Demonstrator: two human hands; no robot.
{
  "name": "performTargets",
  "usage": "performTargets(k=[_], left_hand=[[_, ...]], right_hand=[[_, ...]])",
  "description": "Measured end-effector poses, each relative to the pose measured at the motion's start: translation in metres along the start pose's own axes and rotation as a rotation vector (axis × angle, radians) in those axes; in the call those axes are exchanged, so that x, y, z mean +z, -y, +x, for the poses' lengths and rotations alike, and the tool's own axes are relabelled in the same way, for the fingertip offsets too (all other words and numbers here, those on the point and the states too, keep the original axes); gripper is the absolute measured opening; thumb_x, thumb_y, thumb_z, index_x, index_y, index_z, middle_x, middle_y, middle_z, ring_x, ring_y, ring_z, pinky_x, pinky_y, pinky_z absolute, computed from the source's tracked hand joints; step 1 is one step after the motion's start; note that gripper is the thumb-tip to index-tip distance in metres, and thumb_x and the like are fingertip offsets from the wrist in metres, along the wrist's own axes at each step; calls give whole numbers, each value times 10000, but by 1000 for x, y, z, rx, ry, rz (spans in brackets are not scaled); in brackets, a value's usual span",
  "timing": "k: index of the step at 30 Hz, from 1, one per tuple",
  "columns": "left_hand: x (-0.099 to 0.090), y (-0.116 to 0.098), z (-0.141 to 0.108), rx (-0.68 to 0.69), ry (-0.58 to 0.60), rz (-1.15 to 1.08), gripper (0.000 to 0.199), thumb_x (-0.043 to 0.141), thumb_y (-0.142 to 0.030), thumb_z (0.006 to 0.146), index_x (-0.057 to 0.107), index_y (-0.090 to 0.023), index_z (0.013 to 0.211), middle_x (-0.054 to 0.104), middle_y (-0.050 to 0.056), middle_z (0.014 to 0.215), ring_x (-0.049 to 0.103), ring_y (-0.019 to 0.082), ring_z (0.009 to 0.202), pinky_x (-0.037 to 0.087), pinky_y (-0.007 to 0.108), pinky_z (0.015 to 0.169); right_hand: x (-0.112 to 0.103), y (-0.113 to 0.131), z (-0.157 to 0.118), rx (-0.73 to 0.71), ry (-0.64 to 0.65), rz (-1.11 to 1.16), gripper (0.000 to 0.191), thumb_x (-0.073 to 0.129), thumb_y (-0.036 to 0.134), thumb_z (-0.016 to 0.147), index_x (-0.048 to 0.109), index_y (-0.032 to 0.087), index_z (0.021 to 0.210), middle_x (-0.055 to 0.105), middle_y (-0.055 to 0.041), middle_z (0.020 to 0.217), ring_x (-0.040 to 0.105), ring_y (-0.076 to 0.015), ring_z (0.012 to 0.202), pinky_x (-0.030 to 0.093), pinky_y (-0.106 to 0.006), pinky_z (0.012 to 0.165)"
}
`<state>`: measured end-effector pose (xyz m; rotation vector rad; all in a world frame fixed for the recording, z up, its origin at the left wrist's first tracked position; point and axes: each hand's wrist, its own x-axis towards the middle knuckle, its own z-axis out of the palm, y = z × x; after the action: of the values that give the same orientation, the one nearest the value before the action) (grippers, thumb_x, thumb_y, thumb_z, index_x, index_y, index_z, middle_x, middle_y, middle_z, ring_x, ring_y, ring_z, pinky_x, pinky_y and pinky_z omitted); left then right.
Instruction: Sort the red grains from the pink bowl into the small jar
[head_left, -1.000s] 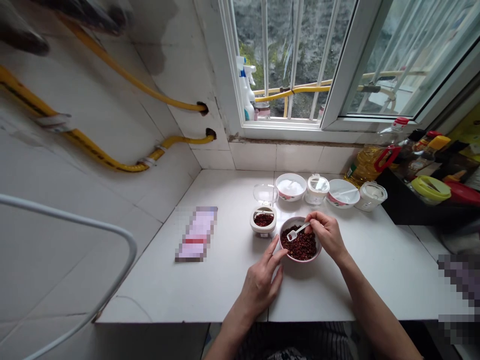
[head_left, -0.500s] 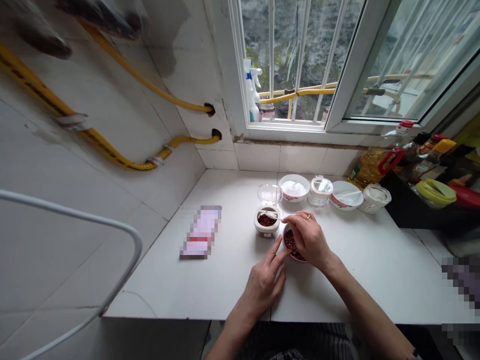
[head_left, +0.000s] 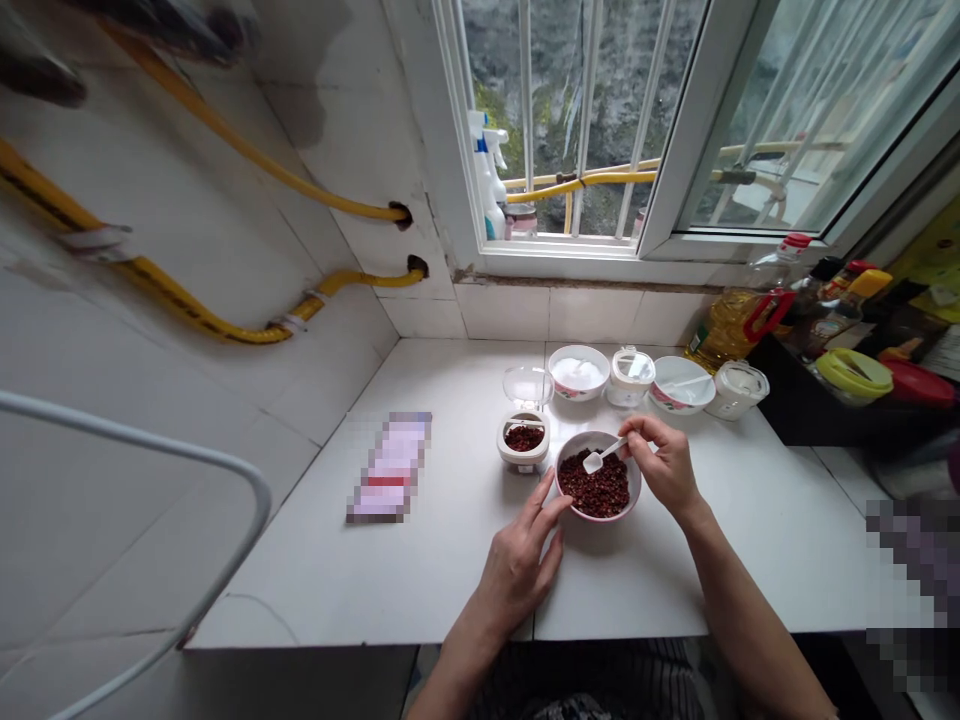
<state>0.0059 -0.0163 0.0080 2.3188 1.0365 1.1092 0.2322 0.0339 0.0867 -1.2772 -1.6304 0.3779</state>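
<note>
A bowl with a pink rim (head_left: 636, 492) holds dark red dried pieces (head_left: 596, 490). My left hand (head_left: 523, 560) rests at the bowl's left side, fingers apart, thumb and fingertips against the rim. Over the bowl's upper right edge, my right hand (head_left: 661, 462) pinches the handle of a small white spoon (head_left: 593, 462), whose scoop is above the red pieces and looks bare. Left of the bowl stands a small jar (head_left: 523, 456) with its clear lid (head_left: 528, 385) flipped up; similar red pieces lie inside.
Behind are a bowl of white grains (head_left: 579, 392), a lidded jar (head_left: 631, 375), another bowl with a spoon (head_left: 681, 402) and a second jar (head_left: 738, 390). An oil bottle (head_left: 735, 325) stands at the back right. A blurred pinkish object (head_left: 390, 468) lies left.
My right hand has drawn the spoon from above the jar back over the bowl, moving right and uncovering the red pieces. My left hand stays at the rim. The view has shifted slightly.
</note>
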Motion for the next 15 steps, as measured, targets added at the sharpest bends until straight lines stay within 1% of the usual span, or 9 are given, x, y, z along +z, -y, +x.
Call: performTargets(k=[3,6,9,11,13,15], left_hand=[[0,0,0,7,-2,1,454,451,-74,933,472,-234,1356,468,174,1506,730,192,977,613,306,822],[0,0,1,11,-7,5,447,451,-79,941,472,-232,1360,481,169,1497,729,190,978,613,296,823],[-1,-1,1,8,-11,15,434,456,-83,944,476,-227,1353,486,167,1494,727,191,991,613,289,826],[-1,-1,1,3,-6,18,432,456,-84,942,478,-228,1349,479,168,1500,729,191,984,614,293,829],[-1,-1,1,-2,1,14,441,454,-82,941,474,-236,1354,472,165,1506,732,189,971,615,300,833],[-1,-1,1,-8,7,7,454,454,-80,941,466,-245,1364,471,161,1508,732,187,966,614,307,839]], right_hand=[[1,-2,0,-55,58,-47,167,497,178,824,622,227,726,631,14,553,613,-189,623,485,-316,685],[6,-2,-2,-98,124,-81,180,490,158,811,628,229,719,665,-8,631,626,-198,705,489,-318,715],[13,-1,-5,-114,206,-79,188,485,145,800,632,230,719,692,-22,695,625,-197,733,496,-327,751],[15,-1,-5,-86,222,-64,189,484,146,798,628,231,709,685,-19,678,628,-200,744,497,-332,768],[15,1,-5,-25,214,-34,186,483,158,802,621,229,700,665,-9,627,632,-199,732,496,-330,767],[14,2,-4,54,212,19,180,479,176,809,614,225,700,642,11,569,624,-180,656,497,-320,748]])
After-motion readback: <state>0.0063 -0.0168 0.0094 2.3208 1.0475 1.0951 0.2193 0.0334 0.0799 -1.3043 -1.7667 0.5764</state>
